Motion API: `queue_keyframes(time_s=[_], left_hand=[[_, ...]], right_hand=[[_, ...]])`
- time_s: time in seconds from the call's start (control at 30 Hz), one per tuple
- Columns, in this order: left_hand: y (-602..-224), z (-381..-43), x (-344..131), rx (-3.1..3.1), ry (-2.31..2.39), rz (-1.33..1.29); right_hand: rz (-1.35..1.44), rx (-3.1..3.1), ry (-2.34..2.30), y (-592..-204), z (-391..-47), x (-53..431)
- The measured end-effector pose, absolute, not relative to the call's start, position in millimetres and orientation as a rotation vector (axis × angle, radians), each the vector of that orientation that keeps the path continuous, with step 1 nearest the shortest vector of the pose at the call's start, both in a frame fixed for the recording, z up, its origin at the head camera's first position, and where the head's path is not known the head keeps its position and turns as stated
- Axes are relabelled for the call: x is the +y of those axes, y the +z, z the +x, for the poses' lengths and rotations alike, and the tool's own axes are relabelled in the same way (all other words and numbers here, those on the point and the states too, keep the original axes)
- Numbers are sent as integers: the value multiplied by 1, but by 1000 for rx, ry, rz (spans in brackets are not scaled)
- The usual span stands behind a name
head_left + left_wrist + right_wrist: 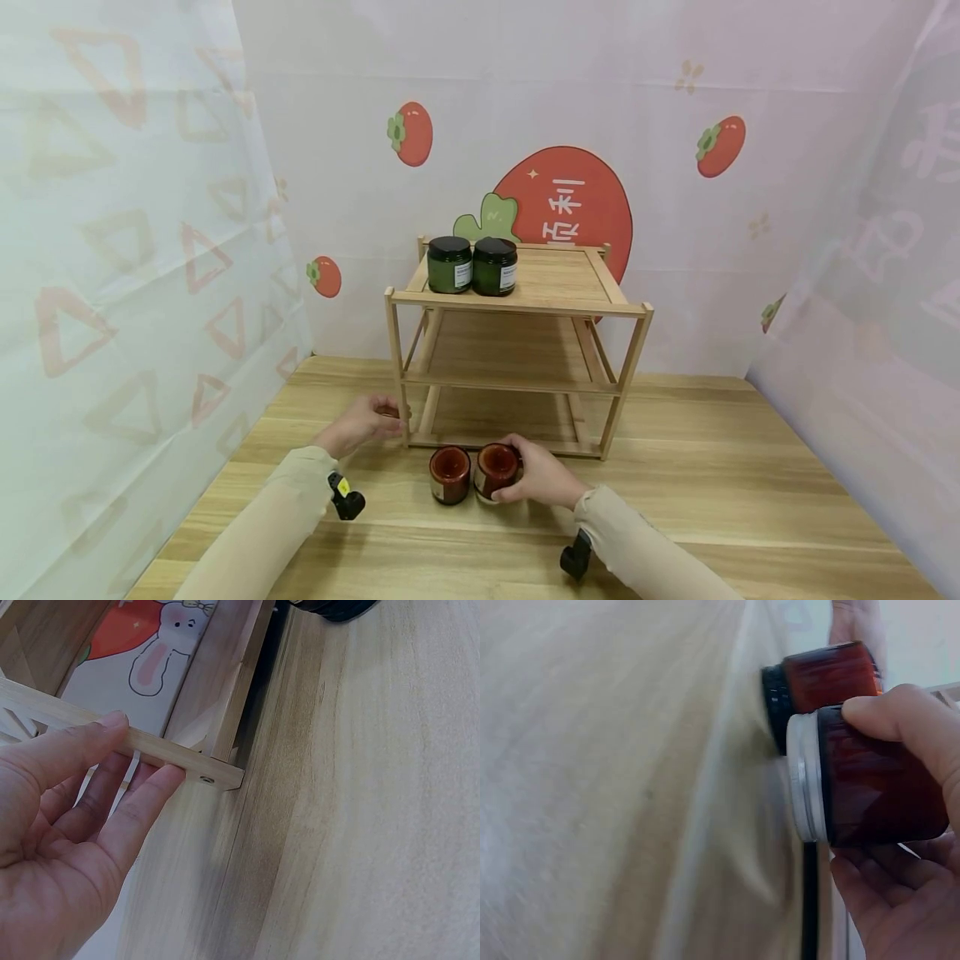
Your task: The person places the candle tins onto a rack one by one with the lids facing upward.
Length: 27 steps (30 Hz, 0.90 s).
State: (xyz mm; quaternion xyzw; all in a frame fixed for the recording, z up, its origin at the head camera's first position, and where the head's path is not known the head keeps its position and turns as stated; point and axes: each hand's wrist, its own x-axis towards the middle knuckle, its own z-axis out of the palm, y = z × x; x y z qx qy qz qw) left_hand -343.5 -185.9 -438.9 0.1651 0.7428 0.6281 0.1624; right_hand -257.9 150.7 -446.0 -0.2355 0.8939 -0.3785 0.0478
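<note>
My left hand [366,427] pinches the front left post [196,763] of a wooden shelf rack [517,306] near its foot, thumb on one side and fingers on the other. In front of the rack, my right hand [546,477] grips a red-brown glass jar [889,791], thumb on the near side. This jar is bottom up, its silver lid facing the tabletop. Close to its left stands a second red-brown jar [448,483], likewise inverted, with a black lid [777,705] underneath.
Two dark green jars [448,273] with black lids stand side by side on the rack's top tier, at the left. Two lower tiers [510,346] lie below it. Printed cloth walls [345,192] enclose the wooden table [697,467] at the back and sides.
</note>
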Motion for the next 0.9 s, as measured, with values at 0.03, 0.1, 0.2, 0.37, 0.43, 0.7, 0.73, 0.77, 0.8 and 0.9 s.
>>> queue_keyframes(time_s=[0.03,0.1,0.2,0.37,0.43,0.7,0.73,0.77,0.8,0.9], left_hand=[[-439,-344,-186,2118,1792,472],[-439,-344,-186,2117,1791,475],[-440,-344,-186,2119,1784,474],[-439,-344,-185,2115,1783,475],[-439,-344,-185,2108,1788,473],[-439,-344,-184,2098,1807,442],[-439,-344,-184,2093,1811,441],[-439,-344,-184,2092,1813,441],[-439,-344,-184,2093,1811,449],[-439,-345,-184,2092,1815,453]], right_hand=[[-713,2725,-1180,-444,-258,152],[-713,2729,-1230,-440,-258,156],[-716,2722,-1326,-430,-257,160],[-684,2704,-1455,-411,-255,166],[-675,2702,-1489,-405,-254,168],[-662,2721,-1538,-394,-254,176],[-656,2712,-1549,-393,-254,176],[-652,2693,-1566,-393,-254,177],[-645,2679,-1580,-393,-254,178],[-636,2655,-1604,-392,-254,179]])
